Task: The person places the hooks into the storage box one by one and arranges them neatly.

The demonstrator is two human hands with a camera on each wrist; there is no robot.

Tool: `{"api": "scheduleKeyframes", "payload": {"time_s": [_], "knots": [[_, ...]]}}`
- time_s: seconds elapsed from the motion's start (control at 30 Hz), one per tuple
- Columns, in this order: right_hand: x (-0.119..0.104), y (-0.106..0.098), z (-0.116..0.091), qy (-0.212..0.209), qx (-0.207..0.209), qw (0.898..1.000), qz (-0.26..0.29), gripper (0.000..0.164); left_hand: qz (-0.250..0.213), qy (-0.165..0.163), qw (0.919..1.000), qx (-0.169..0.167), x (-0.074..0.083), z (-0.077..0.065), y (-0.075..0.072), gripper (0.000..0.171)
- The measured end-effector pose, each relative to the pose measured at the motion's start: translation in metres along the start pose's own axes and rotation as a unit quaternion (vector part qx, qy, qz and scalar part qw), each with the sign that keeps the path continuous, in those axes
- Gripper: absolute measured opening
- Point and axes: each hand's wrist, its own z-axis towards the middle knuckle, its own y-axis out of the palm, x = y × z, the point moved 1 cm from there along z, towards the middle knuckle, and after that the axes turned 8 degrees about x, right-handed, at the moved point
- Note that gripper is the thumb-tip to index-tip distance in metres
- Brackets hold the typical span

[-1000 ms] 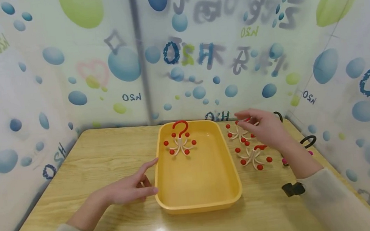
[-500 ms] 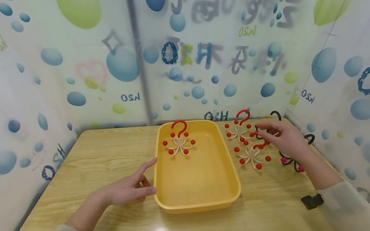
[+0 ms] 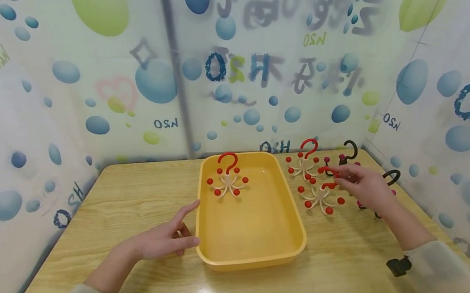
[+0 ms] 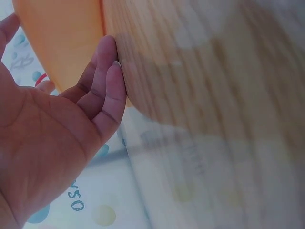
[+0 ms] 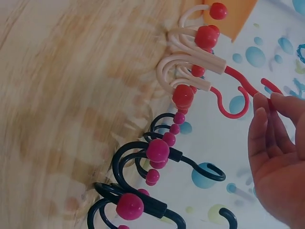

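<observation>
Head view: our right fingers (image 3: 351, 170) pinch the red hook (image 3: 329, 186) right of the tray (image 3: 254, 262), left fingers (image 3: 186, 211) spread — likely light, stiff; hold there.

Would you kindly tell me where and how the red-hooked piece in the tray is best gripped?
I'd pinch its red hook below the bend, coming from above. The piece appears to stand on spread, ball-tipped legs, so the hook is uppermost and free, while the tray walls would likely hinder a low sideways approach.

Right grip (image 3: 366, 187) hides parts of two black hangers (image 3: 343, 160); below it, one hook's bend (image 5: 178, 220) looks cut off.
</observation>
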Motion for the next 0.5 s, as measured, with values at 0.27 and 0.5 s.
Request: {"api": "scheduleKeyframes", "payload": {"time_s": [0.27, 0.5], "knots": [[0.005, 0.009, -0.001, 0.014, 0.009, 0.999, 0.048, 0.033, 0.005, -0.003, 1.0000, 0.000, 0.001, 0.000, 0.000, 0.092], [0.009, 0.012, -0.004, 0.020, 0.016, 0.998, 0.048, 0.035, 0.003, 0.000, 1.0000, 0.000, 0.002, 0.000, 0.000, 0.092]]}}
